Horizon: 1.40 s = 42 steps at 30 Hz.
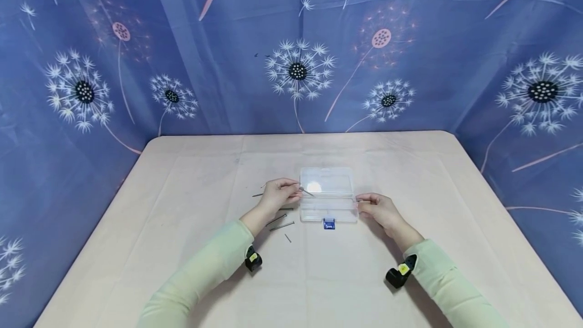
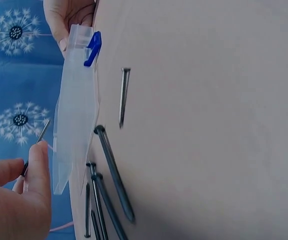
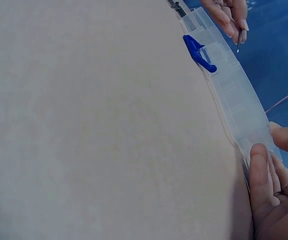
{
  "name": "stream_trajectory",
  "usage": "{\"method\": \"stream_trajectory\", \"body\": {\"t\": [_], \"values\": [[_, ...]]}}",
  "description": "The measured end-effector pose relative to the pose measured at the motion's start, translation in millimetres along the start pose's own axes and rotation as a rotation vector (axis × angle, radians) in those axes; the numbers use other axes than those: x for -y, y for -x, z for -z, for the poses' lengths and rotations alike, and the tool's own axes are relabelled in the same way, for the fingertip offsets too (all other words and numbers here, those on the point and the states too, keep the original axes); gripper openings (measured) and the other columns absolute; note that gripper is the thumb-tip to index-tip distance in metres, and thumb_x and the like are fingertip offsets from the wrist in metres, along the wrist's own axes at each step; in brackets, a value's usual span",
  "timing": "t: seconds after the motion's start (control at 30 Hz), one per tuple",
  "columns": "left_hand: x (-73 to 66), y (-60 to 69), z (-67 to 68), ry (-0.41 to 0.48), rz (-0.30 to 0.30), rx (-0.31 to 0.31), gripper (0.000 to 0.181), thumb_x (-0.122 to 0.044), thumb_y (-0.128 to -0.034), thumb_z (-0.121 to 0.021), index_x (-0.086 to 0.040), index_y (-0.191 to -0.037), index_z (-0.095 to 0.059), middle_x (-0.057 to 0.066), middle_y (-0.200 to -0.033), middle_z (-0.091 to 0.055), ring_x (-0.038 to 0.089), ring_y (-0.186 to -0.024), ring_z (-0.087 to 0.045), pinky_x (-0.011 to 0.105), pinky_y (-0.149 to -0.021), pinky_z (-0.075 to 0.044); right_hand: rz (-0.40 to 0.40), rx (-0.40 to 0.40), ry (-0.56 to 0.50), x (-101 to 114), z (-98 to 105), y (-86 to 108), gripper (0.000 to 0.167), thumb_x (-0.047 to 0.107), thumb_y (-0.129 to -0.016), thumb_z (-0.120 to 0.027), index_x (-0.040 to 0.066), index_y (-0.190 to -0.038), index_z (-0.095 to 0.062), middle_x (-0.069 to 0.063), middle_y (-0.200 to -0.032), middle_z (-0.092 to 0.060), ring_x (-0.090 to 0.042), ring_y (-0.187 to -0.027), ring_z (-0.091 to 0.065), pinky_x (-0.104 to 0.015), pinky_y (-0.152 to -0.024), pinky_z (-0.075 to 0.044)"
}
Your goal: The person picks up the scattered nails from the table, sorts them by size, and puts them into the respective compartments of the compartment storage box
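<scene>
Head view: a slim metal nail (image 1: 308, 193) is held aloft over the 9 o'clock side of a clear plastic compartment box (image 1: 314, 215), its free end aimed towards 4 o'clock. The left hand (image 1: 280, 194) has it by a fingertip grip, thumb and finger drawn together to the shank's thickness. The nail should be light, rigid and hard to damage, but smooth and round enough to twist between the fingers; mid-shank or just below the head looks the surest place to pinch.

The box rests at the left hand's 3 o'clock, its far panel, apparently the lid, laid back towards 12 and a blue latch (image 1: 329, 224) at 6. It is probably light and a little springy, its thin walls likely to crack if forced; a short end at the rim is a sensible hold. There, at about 3 o'clock, the right hand (image 1: 380, 211) has a light grip, thumb and fingers closed on the edge in the right wrist view.

From the box's 7 to 9 o'clock lie loose nails (image 1: 282, 226) of mixed lengths, stiff too and apt to roll; the thicker ones should weigh more. All this sits on a cloth-covered worktop (image 1: 319, 287), with a blue dandelion-print curtain (image 1: 241, 65) hanging at 12 o'clock.
</scene>
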<state>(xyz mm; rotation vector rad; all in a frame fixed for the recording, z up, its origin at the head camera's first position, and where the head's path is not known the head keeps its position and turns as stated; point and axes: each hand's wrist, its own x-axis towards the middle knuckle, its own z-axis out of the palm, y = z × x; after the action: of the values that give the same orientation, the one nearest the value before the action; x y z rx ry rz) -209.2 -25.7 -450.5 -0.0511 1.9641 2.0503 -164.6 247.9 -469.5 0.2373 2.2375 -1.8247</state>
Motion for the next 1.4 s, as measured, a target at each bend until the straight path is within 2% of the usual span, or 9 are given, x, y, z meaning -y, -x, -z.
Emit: {"method": "stream_trajectory", "body": {"t": [0.27,0.77,0.93,1.27,1.4], "values": [[1.3,-2.0,-13.8,-0.001,0.014,0.027,0.025,0.001,-0.0899,-0.059,0.012,-0.112,-0.061,0.022,-0.096,-0.070,0.008,-0.072,-0.068,0.022,-0.074,-0.057,-0.006,-0.009,0.012,-0.5,0.0,-0.9,0.045,0.005,-0.086,-0.059,-0.016,-0.125,-0.048,0.007,-0.085,-0.063,0.001,-0.074,-0.058,-0.014,-0.070,-0.052],[3.7,-1.9,-33.8,-0.064,0.010,0.054,0.022,0.006,-0.0868,-0.060,0.013,-0.108,-0.063,0.025,-0.099,-0.068,0.011,-0.070,-0.069,0.023,-0.075,-0.057,0.009,-0.003,-0.019,-1.8,-0.1,-2.2,0.046,0.004,-0.085,-0.061,-0.017,-0.123,-0.048,0.009,-0.083,-0.063,0.001,-0.073,-0.059,-0.015,-0.068,-0.052],[5.5,-2.4,-36.2,-0.116,-0.005,0.063,0.021,0.005,-0.0863,-0.061,0.011,-0.106,-0.064,0.024,-0.099,-0.068,0.011,-0.069,-0.069,0.023,-0.073,-0.057,0.001,-0.003,-0.022,-3.0,0.1,-3.5,0.047,0.004,-0.085,-0.061,-0.017,-0.125,-0.047,0.009,-0.083,-0.063,0.001,-0.073,-0.059,-0.015,-0.068,-0.052],[2.8,-1.8,-36.1,-0.125,0.037,0.064,0.020,0.002,-0.0873,-0.062,0.008,-0.106,-0.065,0.022,-0.099,-0.068,0.007,-0.066,-0.067,0.022,-0.071,-0.057,0.001,-0.015,-0.008,-2.5,0.5,-2.4,0.044,0.003,-0.083,-0.060,-0.016,-0.122,-0.050,0.009,-0.084,-0.064,0.000,-0.074,-0.059,-0.015,-0.069,-0.052],[2.5,-1.3,-34.7,-0.118,0.028,0.074,0.021,0.003,-0.0880,-0.060,0.009,-0.108,-0.064,0.023,-0.100,-0.068,0.009,-0.067,-0.068,0.022,-0.071,-0.057,0.000,-0.014,-0.016,-3.6,0.6,-3.0,0.045,0.004,-0.083,-0.061,-0.016,-0.121,-0.050,0.007,-0.084,-0.064,0.000,-0.074,-0.059,-0.015,-0.069,-0.052]]}}
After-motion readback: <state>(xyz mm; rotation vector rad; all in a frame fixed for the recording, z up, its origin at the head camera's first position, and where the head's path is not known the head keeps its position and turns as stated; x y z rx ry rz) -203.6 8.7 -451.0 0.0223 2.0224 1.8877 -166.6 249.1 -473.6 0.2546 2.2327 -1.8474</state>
